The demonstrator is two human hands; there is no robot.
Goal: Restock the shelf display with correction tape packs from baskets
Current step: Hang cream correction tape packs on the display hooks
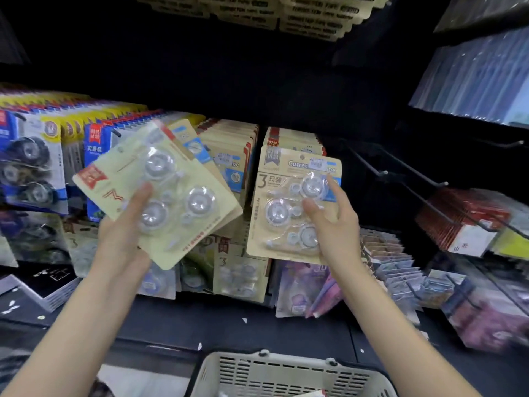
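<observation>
Left hand (123,233), left of centre, grips a tilted stack of beige correction tape packs (160,193), thumb curled over the clear blisters. Right hand (333,222), right of centre, pinches the front hanging pack (292,204) of a beige row on a display hook, thumb on its face, fingers along its right edge. Blue-and-yellow packs (31,156) hang at far left. Bare hooks (412,179) project at right. At bottom centre sits a beige slotted basket (286,373).

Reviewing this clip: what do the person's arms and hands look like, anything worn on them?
Both forearms are bare up to the frame edge: no sleeves, gloves, watch or bracelets visible. The left hand and right hand show no rings; fingernails look short and plain.
</observation>
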